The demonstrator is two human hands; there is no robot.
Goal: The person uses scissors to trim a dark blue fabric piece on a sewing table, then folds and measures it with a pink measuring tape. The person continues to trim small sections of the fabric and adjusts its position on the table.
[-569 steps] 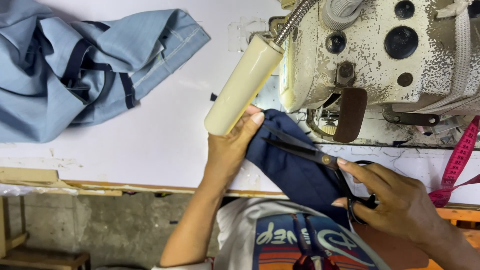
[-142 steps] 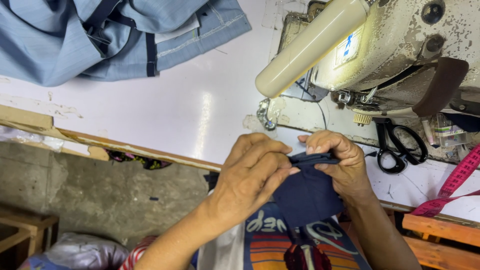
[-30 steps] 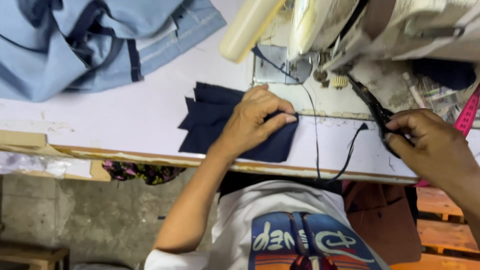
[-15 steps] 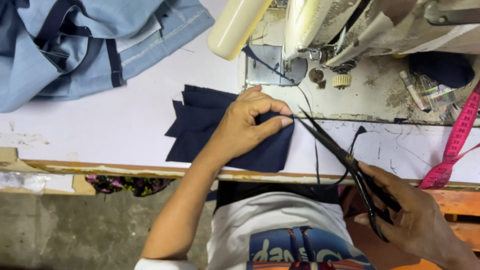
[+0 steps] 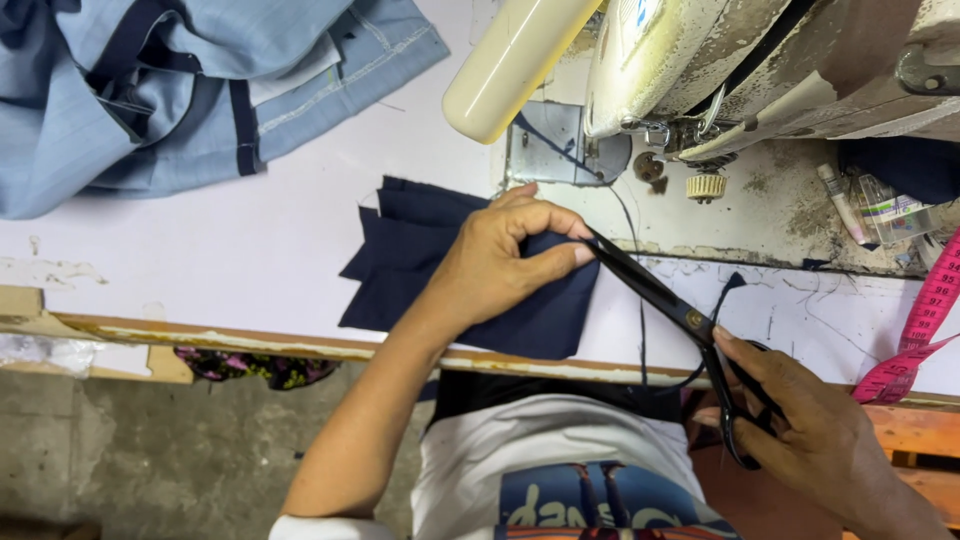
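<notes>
Diagonally, the black scissors [image 5: 668,305] ran from four o'clock to ten o'clock, tips at the left hand [image 5: 500,262]. That hand's fingers pinched the navy cloth [image 5: 420,262] on the white table [image 5: 200,262]. The right hand [image 5: 800,430] gripped the scissor handles.

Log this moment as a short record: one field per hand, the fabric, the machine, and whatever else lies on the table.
left hand: pinching the navy fabric pieces on the white table
right hand: holding black scissors, tips at the left fingers
sewing machine: cream, worn, above the fabric
light blue garment: heaped at the table's far left
pink tape measure: at the right edge
</notes>
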